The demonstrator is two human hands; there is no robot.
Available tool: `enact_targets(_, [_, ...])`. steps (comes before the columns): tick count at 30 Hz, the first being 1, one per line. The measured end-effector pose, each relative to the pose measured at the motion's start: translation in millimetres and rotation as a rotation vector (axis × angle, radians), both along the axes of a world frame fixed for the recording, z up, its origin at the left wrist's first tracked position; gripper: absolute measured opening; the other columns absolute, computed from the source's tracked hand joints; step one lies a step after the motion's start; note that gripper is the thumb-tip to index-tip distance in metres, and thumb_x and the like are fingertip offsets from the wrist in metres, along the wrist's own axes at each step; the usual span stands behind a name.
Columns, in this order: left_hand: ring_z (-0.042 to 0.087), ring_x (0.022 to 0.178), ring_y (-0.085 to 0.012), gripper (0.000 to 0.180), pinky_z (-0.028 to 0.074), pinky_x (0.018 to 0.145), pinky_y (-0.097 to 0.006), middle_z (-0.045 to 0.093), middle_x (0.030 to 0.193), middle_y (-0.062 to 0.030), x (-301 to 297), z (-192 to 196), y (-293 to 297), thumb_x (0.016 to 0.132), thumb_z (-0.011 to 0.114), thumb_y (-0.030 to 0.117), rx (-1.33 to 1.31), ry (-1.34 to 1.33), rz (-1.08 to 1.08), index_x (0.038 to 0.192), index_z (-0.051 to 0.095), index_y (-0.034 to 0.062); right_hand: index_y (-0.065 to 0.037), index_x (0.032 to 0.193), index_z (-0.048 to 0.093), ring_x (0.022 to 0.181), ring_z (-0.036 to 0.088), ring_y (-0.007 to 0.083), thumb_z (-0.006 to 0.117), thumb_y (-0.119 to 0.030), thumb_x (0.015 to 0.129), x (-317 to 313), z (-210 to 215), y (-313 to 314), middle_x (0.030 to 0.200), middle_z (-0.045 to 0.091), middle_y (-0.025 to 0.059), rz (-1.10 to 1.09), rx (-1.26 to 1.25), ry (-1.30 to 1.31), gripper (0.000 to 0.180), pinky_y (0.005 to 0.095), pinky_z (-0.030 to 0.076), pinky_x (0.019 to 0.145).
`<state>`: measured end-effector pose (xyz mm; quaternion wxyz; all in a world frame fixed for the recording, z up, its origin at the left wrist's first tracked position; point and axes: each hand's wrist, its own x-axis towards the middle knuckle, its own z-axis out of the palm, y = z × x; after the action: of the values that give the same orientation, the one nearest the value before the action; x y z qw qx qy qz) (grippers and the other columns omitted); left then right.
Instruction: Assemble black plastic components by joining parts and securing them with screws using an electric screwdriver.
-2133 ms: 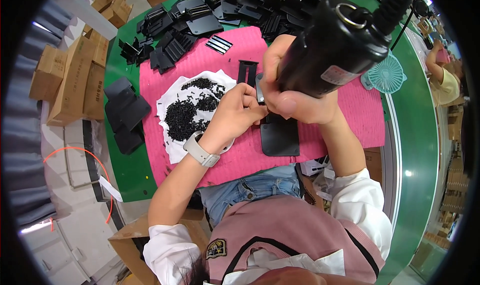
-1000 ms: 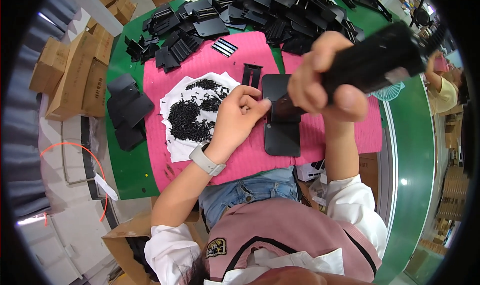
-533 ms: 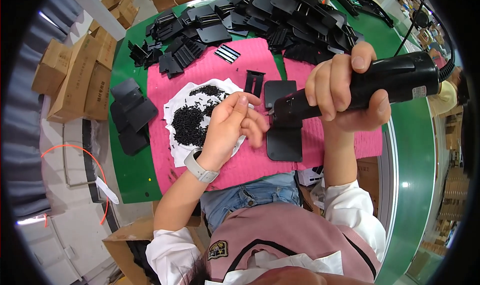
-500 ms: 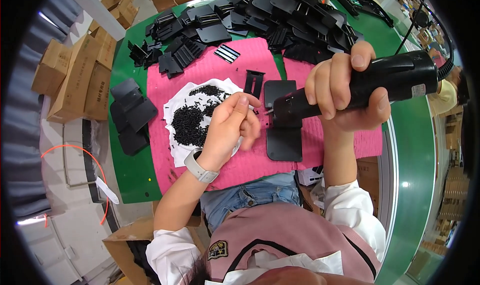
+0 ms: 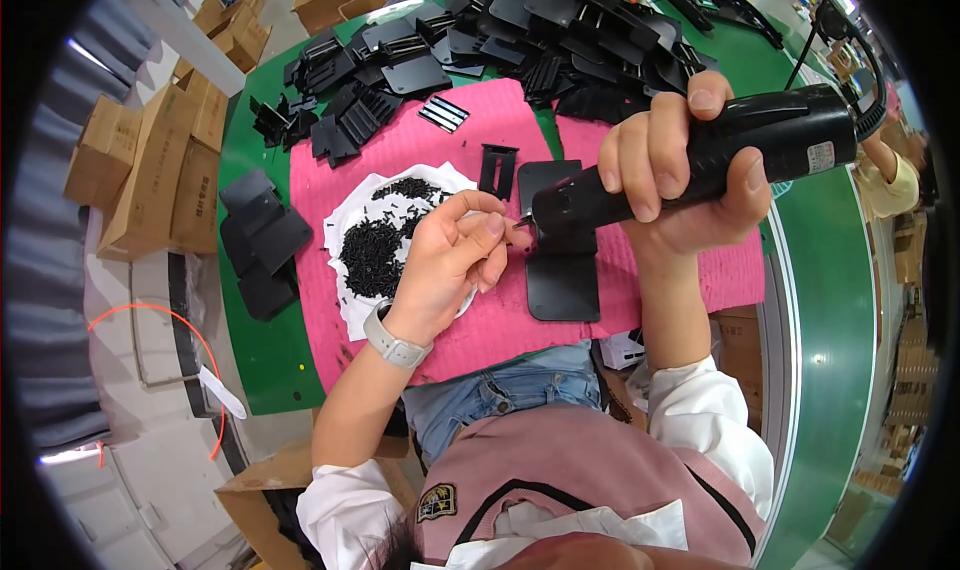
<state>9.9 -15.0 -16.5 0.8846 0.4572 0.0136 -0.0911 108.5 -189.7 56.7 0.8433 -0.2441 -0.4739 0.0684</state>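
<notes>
1) Black screws (image 5: 370, 257) heaped on a white cloth (image 5: 358, 317);
2) Left hand (image 5: 450, 257) curled at the tip of the black driver (image 5: 785, 135); whether it pinches anything, I cannot tell;
3) Matte black plate (image 5: 563, 290), round-cornered, on the pink mat (image 5: 455, 355);
4) The black driver's long axis runs rightward from tip to cord; right hand (image 5: 690, 175) wraps its body

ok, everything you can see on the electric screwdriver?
The electric screwdriver has a thick, black, rounded body, plastic by its look, with a pale label near the back and a dark cord at that end. The right hand grips its body. It is held aslant, nose toward the left hand and over the black plate; whether the nose touches either is unclear.
</notes>
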Motion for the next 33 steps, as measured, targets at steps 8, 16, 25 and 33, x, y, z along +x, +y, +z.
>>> enact_targets(8, [0.046, 0.051, -0.0083, 0.021, 0.038, 0.049, -0.021, 0.066, 0.082, -0.0115, -4, -2, -4, 0.092, 0.059, 0.020, 0.043, 0.031, 0.046, 0.100, 0.061, 0.0002, -0.006, 0.110, 0.045, 0.042, 0.046, 0.0144, 0.050, -0.035, 0.087, -3, -4, 4, 0.060, 0.047, 0.0040, -0.016, 0.015, 0.032, 0.038, 0.0329, 0.045, 0.052])
enact_targets(16, [0.049, 0.055, -0.0090, 0.019, 0.040, 0.051, -0.022, 0.066, 0.081, -0.0107, -3, -4, 0, 0.089, 0.062, 0.013, 0.096, -0.023, 0.019, 0.101, 0.062, -0.0019, -0.007, 0.108, 0.043, 0.041, 0.045, 0.0139, 0.053, -0.035, 0.085, -8, -3, 3, 0.059, 0.047, 0.0042, -0.046, -0.018, 0.018, 0.038, 0.0321, 0.044, 0.051])
enact_targets(25, [0.052, 0.055, -0.0085, 0.018, 0.041, 0.050, -0.021, 0.066, 0.081, -0.0120, -6, 3, -3, 0.090, 0.062, 0.013, 0.299, -0.090, 0.009, 0.095, 0.063, -0.0044, -0.007, 0.109, 0.043, 0.041, 0.044, 0.0135, 0.053, -0.035, 0.086, -10, -4, 3, 0.058, 0.045, 0.0036, 0.017, -0.057, 0.095, 0.038, 0.0315, 0.042, 0.050])
enact_targets(33, [0.042, 0.049, -0.0062, 0.025, 0.032, 0.046, -0.024, 0.049, 0.054, 0.0006, -3, 9, 16, 0.082, 0.070, 0.025, 1.150, -0.143, 0.479, 0.090, 0.063, 0.0033, -0.004, 0.102, 0.044, 0.038, 0.040, 0.0099, 0.057, -0.035, 0.082, 0, 6, -38, 0.056, 0.043, 0.0003, -0.138, -0.400, -0.005, 0.038, 0.0253, 0.036, 0.042])
